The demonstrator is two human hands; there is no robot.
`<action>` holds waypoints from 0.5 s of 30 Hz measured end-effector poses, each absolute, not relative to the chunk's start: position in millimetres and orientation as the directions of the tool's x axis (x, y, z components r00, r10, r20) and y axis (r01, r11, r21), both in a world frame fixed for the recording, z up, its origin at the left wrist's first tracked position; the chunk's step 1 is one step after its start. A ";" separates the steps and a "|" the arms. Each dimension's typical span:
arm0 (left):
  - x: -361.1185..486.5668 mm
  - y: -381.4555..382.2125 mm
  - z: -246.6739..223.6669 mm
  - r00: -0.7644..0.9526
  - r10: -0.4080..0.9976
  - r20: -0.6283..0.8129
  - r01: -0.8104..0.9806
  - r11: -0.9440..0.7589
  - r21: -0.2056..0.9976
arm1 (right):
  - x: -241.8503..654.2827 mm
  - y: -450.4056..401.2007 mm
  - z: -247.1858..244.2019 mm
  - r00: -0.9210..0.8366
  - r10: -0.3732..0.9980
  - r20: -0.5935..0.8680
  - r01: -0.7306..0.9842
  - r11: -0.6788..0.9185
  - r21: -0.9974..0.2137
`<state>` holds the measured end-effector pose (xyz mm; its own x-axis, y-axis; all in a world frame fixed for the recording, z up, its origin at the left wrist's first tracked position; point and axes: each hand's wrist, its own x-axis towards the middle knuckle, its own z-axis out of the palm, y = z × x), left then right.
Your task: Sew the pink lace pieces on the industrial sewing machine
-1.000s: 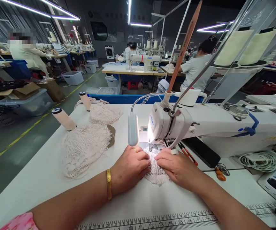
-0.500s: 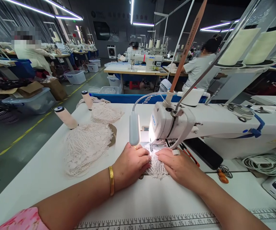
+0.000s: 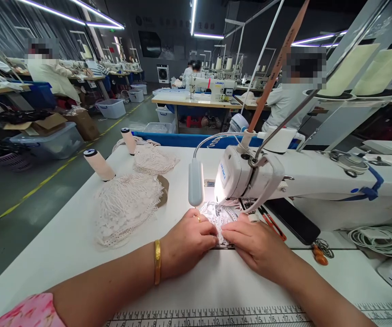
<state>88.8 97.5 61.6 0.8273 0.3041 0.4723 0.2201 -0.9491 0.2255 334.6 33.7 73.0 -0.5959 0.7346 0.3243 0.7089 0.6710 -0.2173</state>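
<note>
A white lace piece lies on the bed of the sewing machine, its far part under the lit needle area. My left hand presses on the lace's left side, fingers curled together at its edge. From the right, my right hand holds the near right part down, with its fingers pressed together and fingertips close to those of the left. The fingers cover parts of the lace. Beside the machine head stands a small lamp, just beyond my left hand.
Stacked lace pieces and thread cones occupy the table's left side. Right of my hands lie orange-handled snips, a black phone and coiled white cord. A printed ruler runs along the front. Other people sit at machines farther off.
The lace has moved away from me, deeper under the machine head, and less of it shows on the near side. Both hands stay on it. The whole view has shifted slightly.
</note>
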 end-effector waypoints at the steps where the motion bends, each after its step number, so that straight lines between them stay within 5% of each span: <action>1: 88.3 95.6 62.0 0.834 0.299 0.463 0.213 -0.950 0.230 | 332.8 33.0 75.3 -0.616 0.719 0.324 0.687 0.690 -0.226; 15: 91.7 100.2 60.1 0.815 0.374 0.443 0.281 -0.923 0.262 | 332.7 39.5 69.5 -0.573 0.768 0.286 0.755 0.630 -0.181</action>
